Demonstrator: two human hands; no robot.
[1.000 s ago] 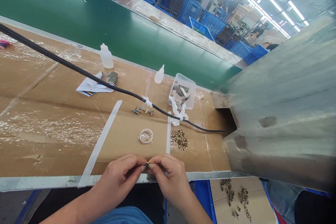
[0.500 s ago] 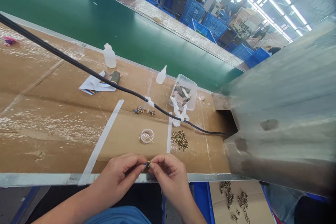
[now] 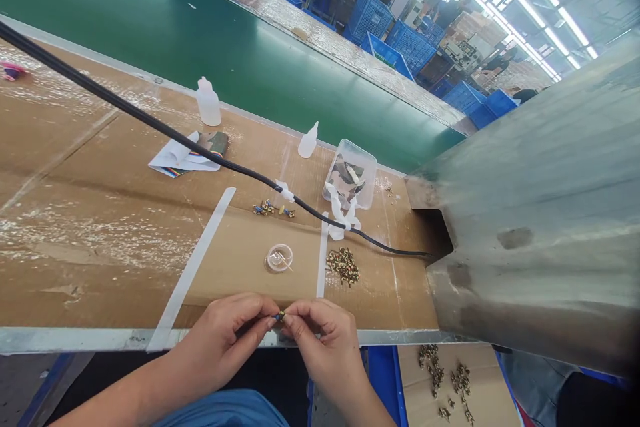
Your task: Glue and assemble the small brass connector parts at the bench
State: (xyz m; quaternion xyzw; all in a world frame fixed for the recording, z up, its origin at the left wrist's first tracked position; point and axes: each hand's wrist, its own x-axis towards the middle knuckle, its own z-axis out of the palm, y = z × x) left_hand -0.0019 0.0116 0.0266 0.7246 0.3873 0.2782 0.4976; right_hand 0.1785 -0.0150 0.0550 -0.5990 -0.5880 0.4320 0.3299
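At the table's front edge, my left hand (image 3: 240, 330) and my right hand (image 3: 323, 330) pinch a small blue and gold part (image 3: 280, 315) between their fingertips; its exact kind is too small to make out. Just beyond the hands stands a small round clear dish (image 3: 279, 259) with a thin white stick in it. Right of the dish lies a pile of small gold and dark parts (image 3: 343, 265). Several small blue and gold pieces (image 3: 265, 207) sit farther back, near the black cable.
A black cable (image 3: 235, 168) crosses the cardboard-covered table into a metal housing (image 3: 525, 227) on the right. Behind stand two white bottles (image 3: 209, 103), a clear plastic box (image 3: 367, 177) and folded cloth (image 3: 185, 157). A green conveyor belt (image 3: 225, 53) runs past. More small parts (image 3: 461, 379) lie lower right.
Both hands stay together at the table edge with the small part between them, their fingers barely shifted. The view has tilted slightly.
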